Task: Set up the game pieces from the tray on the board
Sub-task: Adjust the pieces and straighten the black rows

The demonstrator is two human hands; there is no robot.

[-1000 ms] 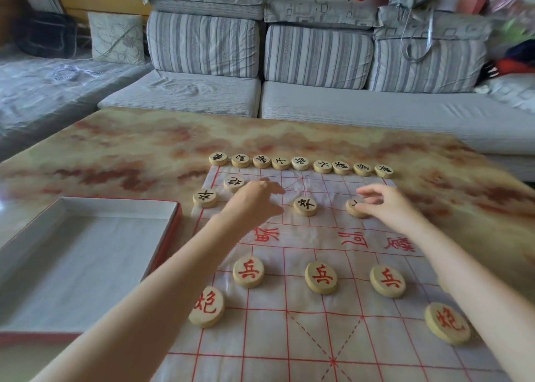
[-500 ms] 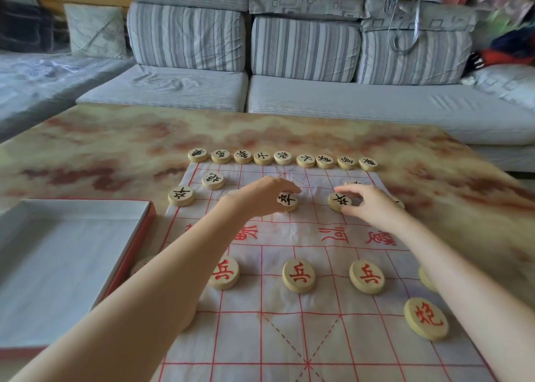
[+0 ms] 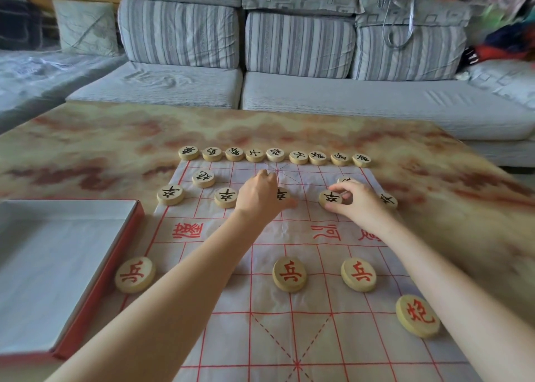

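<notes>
A white cloth board [image 3: 289, 338] with red grid lines lies on the table. Round wooden pieces stand on it: a far row of black-lettered pieces [image 3: 275, 155], black pawns [image 3: 170, 194] in the row nearer me, and red-lettered pieces [image 3: 289, 274] close to me. My left hand [image 3: 260, 196] rests palm down over the middle black pawn [image 3: 283, 194], fingers touching it. My right hand [image 3: 354, 198] pinches another black pawn [image 3: 330, 198] between thumb and fingers. The empty tray [image 3: 86, 280], white inside with a red rim, sits at the left.
The marbled table top [image 3: 101, 150] extends beyond the board on all sides. A grey striped sofa [image 3: 289, 92] runs along the far edge. A red cannon piece [image 3: 417, 315] lies at the board's right edge by my right forearm.
The view has shifted down and closer. My left hand has slid onto the middle black pawn and my right hand has settled on the pawn to its right; both pawns stay on the board.
</notes>
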